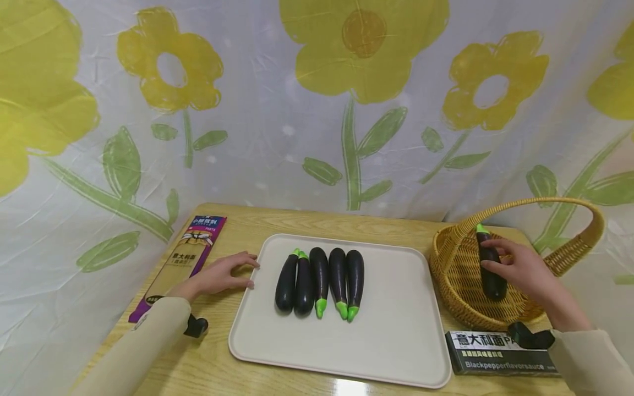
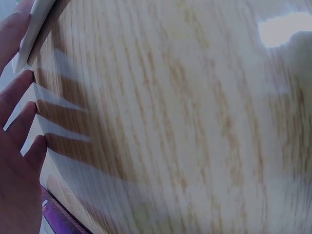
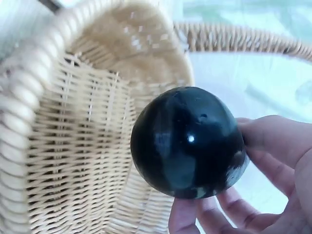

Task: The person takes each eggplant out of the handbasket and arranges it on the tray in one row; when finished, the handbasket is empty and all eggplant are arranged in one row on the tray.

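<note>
My right hand [image 1: 520, 269] grips a dark purple eggplant [image 1: 491, 269] with a green stem, over the wicker basket [image 1: 446, 275]. In the right wrist view the eggplant [image 3: 187, 146] shows its rounded end, thumb and fingers around it. Several similar eggplants [image 1: 321, 280] lie side by side on the white tray [image 1: 391, 341]; the two leftmost have stems pointing away, the others toward me. My left hand [image 1: 225, 275] rests at the tray's left edge, fingers spread and loosely bent. In the left wrist view its fingertips [image 2: 30, 75] are near the tray rim [image 2: 36, 29].
A purple pasta packet [image 1: 180, 261] lies on the wooden table [image 1: 208, 352] at the left, partly behind the left wrist. At the right, a black sauce box [image 1: 495, 363] sits in front of the basket. A flowered curtain [image 1: 267, 137] hangs behind the table. The basket's handle [image 1: 535, 202] arches high.
</note>
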Motion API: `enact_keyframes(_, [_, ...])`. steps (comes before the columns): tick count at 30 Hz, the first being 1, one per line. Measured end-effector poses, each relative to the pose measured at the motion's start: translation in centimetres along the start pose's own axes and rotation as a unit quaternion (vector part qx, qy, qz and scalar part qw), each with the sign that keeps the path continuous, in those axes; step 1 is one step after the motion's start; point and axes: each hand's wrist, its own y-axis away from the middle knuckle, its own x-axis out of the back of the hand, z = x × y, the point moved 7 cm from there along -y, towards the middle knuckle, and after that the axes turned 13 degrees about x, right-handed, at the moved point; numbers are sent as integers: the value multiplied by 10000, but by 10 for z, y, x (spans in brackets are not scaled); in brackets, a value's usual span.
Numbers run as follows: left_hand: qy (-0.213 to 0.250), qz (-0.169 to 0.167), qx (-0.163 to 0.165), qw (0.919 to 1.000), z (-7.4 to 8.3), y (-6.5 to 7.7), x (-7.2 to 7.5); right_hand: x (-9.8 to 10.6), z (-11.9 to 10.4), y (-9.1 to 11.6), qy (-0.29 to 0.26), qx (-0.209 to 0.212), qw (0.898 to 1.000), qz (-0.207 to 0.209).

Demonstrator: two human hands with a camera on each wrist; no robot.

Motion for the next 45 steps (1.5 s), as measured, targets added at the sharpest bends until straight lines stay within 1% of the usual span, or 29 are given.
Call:
enact_keyframes(2, [-11, 31, -78, 10000, 1, 0, 0, 1, -7, 3, 71, 78, 9999, 29])
enact_keyframes(6, [-58, 80, -182, 9998, 1, -1, 1, -2, -17, 11, 126, 58, 9999, 6])
enact_keyframes(14, [-42, 38, -104, 9999, 2, -1, 0, -9, -43, 31, 307, 73, 9995, -4])
enact_keyframes(16, [-42, 44, -92, 9999, 3, 0, 1, -12, -51, 36, 253, 62, 9997, -31])
enact_keyframes(18, [-35, 47, -76, 10000, 3, 0, 1, -16, -57, 42, 57, -46, 9999, -115])
enact_keyframes(21, [-47, 47, -48, 10000, 3, 1, 1, -20, -68, 48, -279, -77, 9995, -143])
enact_keyframes(23, [-47, 45, -31, 10000, 3, 1, 1, -21, -74, 50, -434, -3, 9990, -131])
enact_keyframes(27, [-63, 57, -29, 10000, 3, 2, 1, -23, -85, 51, -587, 282, 9977, -185])
enact_keyframes(29, [-59, 64, -41, 10000, 3, 2, 2, -27, -90, 50, -726, 363, 9964, -260])
enact_keyframes(32, [-34, 61, -51, 10000, 4, 2, 2, -36, -96, 44, -1168, 404, 9918, -321])
enact_keyframes(34, [-7, 51, -48, 10000, 4, 2, 2, -46, -98, 38, -1651, 310, 9850, -405])
enact_keyframes(36, [14, 41, -50, 10000, 4, 2, 2, -57, -99, 31, -2160, 177, 9748, -536])
enact_keyframes(39, [5, 34, -98, 9999, 4, 2, 2, -76, -99, 19, -2571, 47, 9633, -769])
enact_keyframes(41, [-4, 26, -126, 9999, 4, 2, 1, -89, -99, 9, -2675, 118, 9592, -913])
enact_keyframes(45, [-31, 20, -128, 9999, 3, 1, 0, -114, -99, -10, -2619, 184, 9592, -1047])
